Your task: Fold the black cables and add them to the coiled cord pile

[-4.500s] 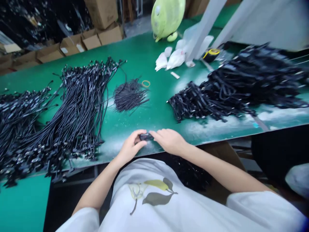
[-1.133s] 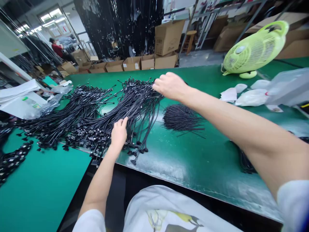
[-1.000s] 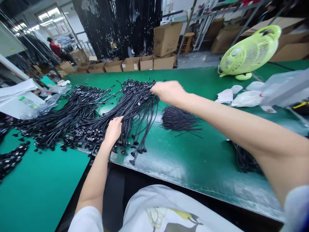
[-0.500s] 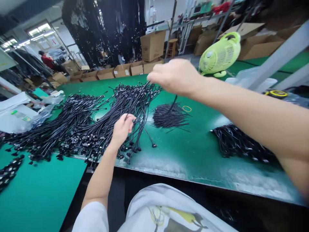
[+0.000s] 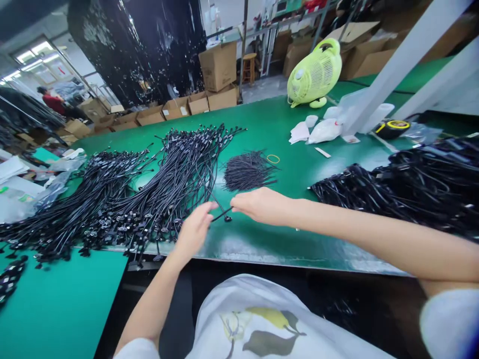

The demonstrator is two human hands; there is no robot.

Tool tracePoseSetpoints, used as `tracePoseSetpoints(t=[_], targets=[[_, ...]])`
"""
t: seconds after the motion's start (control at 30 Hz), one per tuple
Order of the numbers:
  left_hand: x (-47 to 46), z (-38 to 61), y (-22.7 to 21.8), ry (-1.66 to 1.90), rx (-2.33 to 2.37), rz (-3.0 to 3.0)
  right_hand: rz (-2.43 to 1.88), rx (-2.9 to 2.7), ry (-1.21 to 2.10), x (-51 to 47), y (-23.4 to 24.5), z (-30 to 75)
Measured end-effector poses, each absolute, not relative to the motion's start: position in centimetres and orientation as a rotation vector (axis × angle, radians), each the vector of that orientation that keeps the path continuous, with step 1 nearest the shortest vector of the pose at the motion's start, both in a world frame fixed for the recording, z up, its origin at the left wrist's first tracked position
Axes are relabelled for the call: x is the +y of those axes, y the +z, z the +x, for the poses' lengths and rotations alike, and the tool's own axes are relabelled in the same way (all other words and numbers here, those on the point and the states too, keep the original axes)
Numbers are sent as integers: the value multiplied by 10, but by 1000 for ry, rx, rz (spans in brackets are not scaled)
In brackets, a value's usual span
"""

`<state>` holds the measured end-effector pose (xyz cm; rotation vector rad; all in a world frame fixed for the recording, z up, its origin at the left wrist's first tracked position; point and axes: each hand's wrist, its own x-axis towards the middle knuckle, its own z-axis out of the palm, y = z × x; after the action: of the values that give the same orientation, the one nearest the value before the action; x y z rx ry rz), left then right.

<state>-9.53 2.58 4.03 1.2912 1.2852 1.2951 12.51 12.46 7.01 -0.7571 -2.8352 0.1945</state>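
My left hand (image 5: 195, 231) and my right hand (image 5: 262, 206) are close together, blurred, above the front edge of the green work table (image 5: 284, 249). A short length of black cable with a small plug end (image 5: 223, 215) lies between them. My right fingertips appear pinched on it, while my left fingers are beside it. Behind my left hand lies a long bundle of black cables (image 5: 175, 174), and another bundle (image 5: 90, 189) lies further left. Beyond my right hand sit a small bunch of thin black cable ends (image 5: 249, 172) and a rubber band (image 5: 273, 158).
A large heap of black cables (image 5: 404, 192) covers the table's right side. Farther back stand a lime-green fan (image 5: 314, 67), white plastic bags (image 5: 325, 130) and a tape roll (image 5: 392, 128). Cardboard boxes (image 5: 219, 67) line the floor, and a person in red (image 5: 50, 102) stands far left.
My right hand has come down and toward me from above the small bunch. My left hand has moved right, off the bundle. The view has swung, bringing the right heap into sight.
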Motion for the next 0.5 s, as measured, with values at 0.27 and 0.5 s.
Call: tracePoseSetpoints(t=[0.27, 0.5], targets=[[22, -87, 34, 989, 680, 715, -1138, -2556, 357, 163, 45, 202], [34, -101, 44, 1494, 786, 567, -1013, -2548, 164, 110, -6, 215]])
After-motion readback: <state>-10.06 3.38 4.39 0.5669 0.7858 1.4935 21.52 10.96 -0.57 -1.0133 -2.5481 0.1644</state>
